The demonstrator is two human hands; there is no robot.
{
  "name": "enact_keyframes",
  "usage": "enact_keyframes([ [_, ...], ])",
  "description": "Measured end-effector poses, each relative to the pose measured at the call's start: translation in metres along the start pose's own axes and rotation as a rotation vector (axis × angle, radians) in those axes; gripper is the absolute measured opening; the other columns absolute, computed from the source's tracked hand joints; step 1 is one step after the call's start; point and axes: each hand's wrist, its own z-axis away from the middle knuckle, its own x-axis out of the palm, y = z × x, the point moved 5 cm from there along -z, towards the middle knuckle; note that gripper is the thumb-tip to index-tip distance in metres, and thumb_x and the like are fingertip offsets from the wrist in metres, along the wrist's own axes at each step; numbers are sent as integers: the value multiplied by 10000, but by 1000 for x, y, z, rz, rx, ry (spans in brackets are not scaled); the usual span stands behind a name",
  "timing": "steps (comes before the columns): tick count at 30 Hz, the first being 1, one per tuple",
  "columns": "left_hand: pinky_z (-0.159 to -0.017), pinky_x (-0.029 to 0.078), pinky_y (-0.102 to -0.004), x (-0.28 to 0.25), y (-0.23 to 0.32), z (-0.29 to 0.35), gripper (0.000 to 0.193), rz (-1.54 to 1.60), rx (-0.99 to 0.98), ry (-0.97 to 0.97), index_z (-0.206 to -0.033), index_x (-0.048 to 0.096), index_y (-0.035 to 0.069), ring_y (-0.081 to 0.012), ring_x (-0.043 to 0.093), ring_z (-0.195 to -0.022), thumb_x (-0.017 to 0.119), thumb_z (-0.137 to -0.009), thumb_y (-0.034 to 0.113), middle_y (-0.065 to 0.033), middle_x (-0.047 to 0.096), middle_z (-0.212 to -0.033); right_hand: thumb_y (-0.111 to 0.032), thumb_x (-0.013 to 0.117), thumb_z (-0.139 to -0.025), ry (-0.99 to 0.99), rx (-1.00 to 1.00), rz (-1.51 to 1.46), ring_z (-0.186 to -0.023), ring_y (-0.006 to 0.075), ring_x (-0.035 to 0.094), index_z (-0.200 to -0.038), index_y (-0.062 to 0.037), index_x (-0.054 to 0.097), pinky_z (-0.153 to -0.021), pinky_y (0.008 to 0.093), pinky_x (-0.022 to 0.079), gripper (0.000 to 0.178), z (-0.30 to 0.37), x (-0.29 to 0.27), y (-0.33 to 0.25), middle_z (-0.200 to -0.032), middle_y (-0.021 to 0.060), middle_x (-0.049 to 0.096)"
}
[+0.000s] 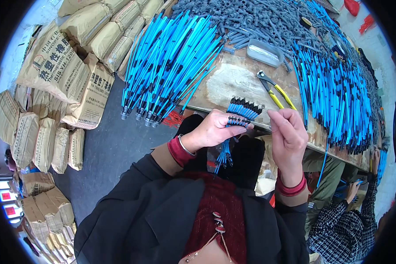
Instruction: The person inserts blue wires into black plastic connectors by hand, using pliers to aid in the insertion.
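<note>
My left hand (212, 130) is closed around a fanned bundle of thin blue tubes (242, 111) with black tips. The tips stand in a row above my fingers, and the tails hang below my palm over my lap. Just to the right of the bundle, my right hand (291, 134) is raised with thumb and forefinger pinched together. A tiny ring-like bit shows between those fingertips and the bundle; what they hold is too small to name. Beyond both hands, yellow-handled cutting pliers (275, 91) lie on the worn wooden table (233, 81).
Blue tubes with black fittings (169, 61) overhang the table's left edge; more blue tubes (336, 101) lie at right. Grey plastic parts (259, 20) are heaped behind a clear plastic box (265, 53). Brown paper sacks (59, 66) are stacked left. A co-worker's patterned sleeve (343, 233) shows lower right.
</note>
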Motion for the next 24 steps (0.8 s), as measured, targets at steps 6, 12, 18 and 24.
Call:
enact_keyframes([
  [6, -685, 519, -265, 2, 3, 0, 189, -18, 170, 47, -1017, 671, 10, -125, 660, -749, 621, -840, 50, -77, 700, -856, 111, 597, -754, -35, -139, 192, -696, 200, 550, -939, 17, 647, -608, 266, 436, 213, -6, -4, -11, -789, 96, 550],
  [12, -690, 518, -266, 3, 5, 2, 190, -52, 186, 39, -1019, 671, 11, -120, 655, -761, 625, -840, 52, -79, 700, -879, 103, 585, -762, -41, -97, 82, -689, 221, 551, -937, 15, 641, -603, 282, 441, 204, -5, -5, -11, -782, 105, 544],
  [18, -679, 517, -260, 3, -2, 1, 193, -19, 124, 18, -1018, 675, 21, -115, 653, -748, 638, -832, 54, -78, 701, -876, 87, 587, -791, -91, 71, -131, -673, 200, 537, -922, 24, 632, -600, 265, 428, 152, -6, 0, 3, -792, 100, 540],
  [24, -728, 507, -265, -1, 0, 0, 198, -14, 55, 3, -1018, 676, 9, -126, 646, -803, 629, -827, 30, -88, 697, -908, 76, 595, -795, -90, 15, -97, -687, 187, 544, -918, 26, 631, -604, 261, 429, 138, -8, 6, 4, -797, 92, 547],
])
